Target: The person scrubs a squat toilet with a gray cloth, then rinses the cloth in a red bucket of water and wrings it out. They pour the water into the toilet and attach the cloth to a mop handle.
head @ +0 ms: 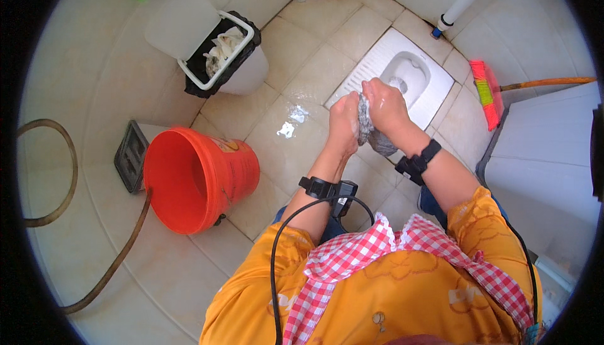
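Note:
Both my hands grip a wet grey cloth [364,121], bunched and twisted between them. My left hand [344,121] holds it from one side, my right hand [384,107] from the other, with knuckles close together. A loose part of the cloth hangs below my right hand. Under and beyond the hands lies a white ceramic squat toilet [361,73] set in the tiled floor. To the left, an orange plastic bucket [203,180] is tilted towards the view, its bottom partly in shadow, with a hose end at its rim.
A brown hose [127,250] runs along the left wall. Behind the bucket is a grey-lidded container [131,156]. An open white bin [247,71] with a black liner holds waste. A pink broom [486,95] leans at right by a white appliance or cabinet [542,132]. The floor tiles [292,147] look wet.

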The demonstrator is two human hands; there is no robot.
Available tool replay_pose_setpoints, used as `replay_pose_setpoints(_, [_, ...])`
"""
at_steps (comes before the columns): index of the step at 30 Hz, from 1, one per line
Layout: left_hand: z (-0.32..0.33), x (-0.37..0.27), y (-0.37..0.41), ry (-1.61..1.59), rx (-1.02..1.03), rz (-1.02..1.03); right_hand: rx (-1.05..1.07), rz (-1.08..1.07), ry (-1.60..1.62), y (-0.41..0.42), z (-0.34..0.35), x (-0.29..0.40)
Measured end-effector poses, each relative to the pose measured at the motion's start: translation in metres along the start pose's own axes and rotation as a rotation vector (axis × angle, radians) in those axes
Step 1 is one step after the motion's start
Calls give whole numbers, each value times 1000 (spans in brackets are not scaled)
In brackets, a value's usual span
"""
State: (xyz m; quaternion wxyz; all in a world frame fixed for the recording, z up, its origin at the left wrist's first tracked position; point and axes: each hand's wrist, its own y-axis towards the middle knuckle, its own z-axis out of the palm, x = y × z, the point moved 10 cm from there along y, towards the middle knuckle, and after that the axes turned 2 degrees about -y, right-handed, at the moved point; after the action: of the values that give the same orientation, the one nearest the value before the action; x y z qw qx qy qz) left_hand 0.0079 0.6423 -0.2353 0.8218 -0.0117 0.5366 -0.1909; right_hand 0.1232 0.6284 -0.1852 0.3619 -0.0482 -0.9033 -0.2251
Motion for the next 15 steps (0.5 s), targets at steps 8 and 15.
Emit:
replay_pose_setpoints(8, [-13, 12, -1, 142, -10, -78, 42, 36, 16, -13, 6, -11])
replay_pose_setpoints(15, [-28, -32, 25, 468, -122, 356, 217, 362, 480, 13, 26, -59])
